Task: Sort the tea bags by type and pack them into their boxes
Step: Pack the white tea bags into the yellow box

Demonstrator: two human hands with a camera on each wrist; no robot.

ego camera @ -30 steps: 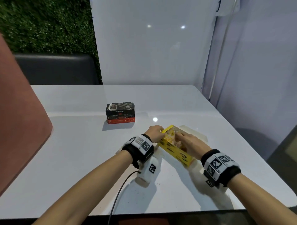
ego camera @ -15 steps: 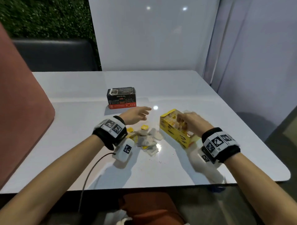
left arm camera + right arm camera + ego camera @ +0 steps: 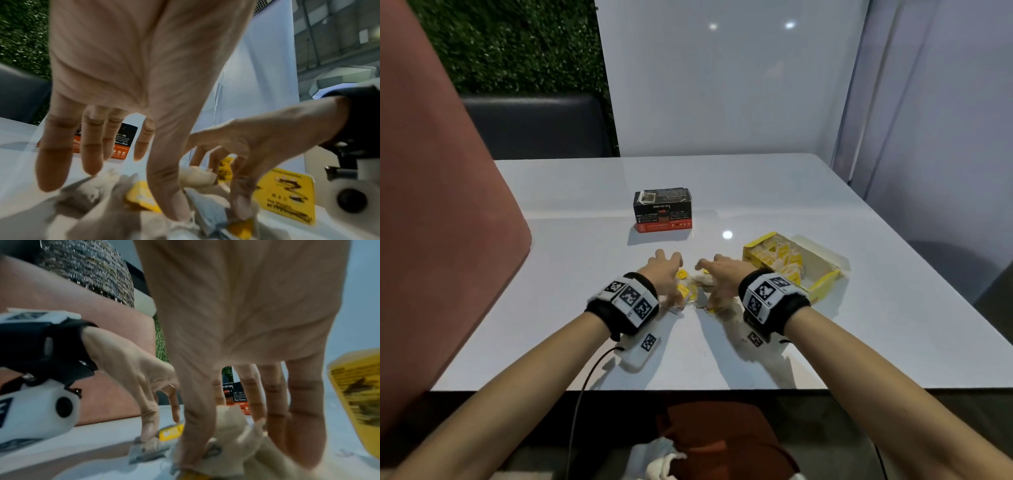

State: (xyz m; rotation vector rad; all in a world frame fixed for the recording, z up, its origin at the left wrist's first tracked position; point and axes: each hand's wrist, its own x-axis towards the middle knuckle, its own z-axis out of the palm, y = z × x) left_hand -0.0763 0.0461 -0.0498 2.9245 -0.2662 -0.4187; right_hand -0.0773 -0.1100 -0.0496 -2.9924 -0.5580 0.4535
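Note:
A loose pile of tea bags (image 3: 693,291) with yellow tags lies on the white table (image 3: 859,335) between my hands. My left hand (image 3: 671,270) hovers over the pile's left side with fingers spread and straight. In the left wrist view its thumb presses on the tea bags (image 3: 98,199). My right hand (image 3: 709,270) arches over the right side, and in the right wrist view its thumb and fingers curl round a beige clump of tea bags (image 3: 232,423). The open yellow box (image 3: 791,265) lies right of the hands with several bags inside. A black and red box (image 3: 662,210) stands shut behind the pile.
A pink padded seat back (image 3: 441,222) rises along the table's left edge. A white wall panel (image 3: 722,85) closes the far side. The table's front edge (image 3: 619,389) is close under my forearms.
My right hand has left the yellow box and come left onto the pile. My left hand has drawn back from near the black box onto the tea bags.

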